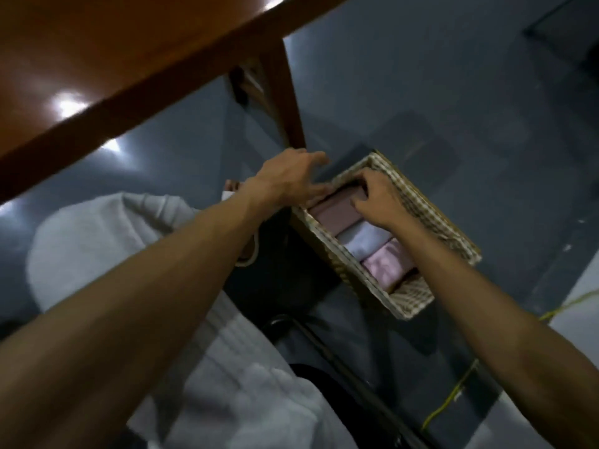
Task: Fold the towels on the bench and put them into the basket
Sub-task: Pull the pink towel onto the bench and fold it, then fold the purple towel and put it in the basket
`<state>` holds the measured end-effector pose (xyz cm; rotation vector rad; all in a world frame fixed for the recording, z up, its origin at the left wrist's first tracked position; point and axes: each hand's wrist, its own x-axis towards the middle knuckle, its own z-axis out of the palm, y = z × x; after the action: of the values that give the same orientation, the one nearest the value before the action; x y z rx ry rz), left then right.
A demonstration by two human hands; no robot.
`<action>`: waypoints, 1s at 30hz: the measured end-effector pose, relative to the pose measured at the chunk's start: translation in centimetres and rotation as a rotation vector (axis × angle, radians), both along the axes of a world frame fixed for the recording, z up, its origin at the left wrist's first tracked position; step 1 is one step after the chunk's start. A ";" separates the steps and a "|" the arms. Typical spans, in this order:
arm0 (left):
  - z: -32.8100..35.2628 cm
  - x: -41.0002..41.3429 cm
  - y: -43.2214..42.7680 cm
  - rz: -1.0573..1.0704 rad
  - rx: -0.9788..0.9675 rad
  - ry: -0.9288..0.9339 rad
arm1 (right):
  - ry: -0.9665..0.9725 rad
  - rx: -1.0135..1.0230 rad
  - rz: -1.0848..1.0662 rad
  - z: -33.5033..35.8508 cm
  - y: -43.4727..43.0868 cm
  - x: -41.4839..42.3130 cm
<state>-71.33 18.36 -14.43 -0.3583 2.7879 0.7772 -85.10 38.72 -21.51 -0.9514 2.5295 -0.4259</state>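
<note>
Reaching down on outstretched bare forearms, touching with the straight, spread fingers of the left hand (291, 179) and pinching with the curled fingers of the right hand (377, 197) a folded mauve towel (330, 212), packed beside a lilac towel (363, 238) and a pink towel (385, 268) in the woven basket (437, 222) on grey floor (453, 108) by the glossy brown bench (97, 69).
</note>
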 end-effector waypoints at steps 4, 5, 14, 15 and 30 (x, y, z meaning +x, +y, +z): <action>4.9 2.5 -4.5 0.014 -0.155 0.101 | 0.077 -0.140 0.063 7.2 -6.9 2.7; 6.1 3.4 -5.7 0.034 -0.226 0.134 | 0.088 -0.181 0.091 8.7 -8.5 3.2; 13.4 16.9 -18.0 0.369 -0.525 0.276 | 0.173 -0.472 0.312 17.8 -22.8 11.1; 13.6 18.4 -19.1 0.404 -0.529 0.278 | 0.177 -0.494 0.342 18.3 -24.3 12.1; 12.1 40.6 -25.9 0.714 -0.541 0.179 | 0.118 -0.259 0.835 19.6 -41.0 32.0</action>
<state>-30.69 -7.56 -2.31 -1.4938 2.9967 0.1305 -53.10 -2.23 -1.92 -2.0340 1.9363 -0.4329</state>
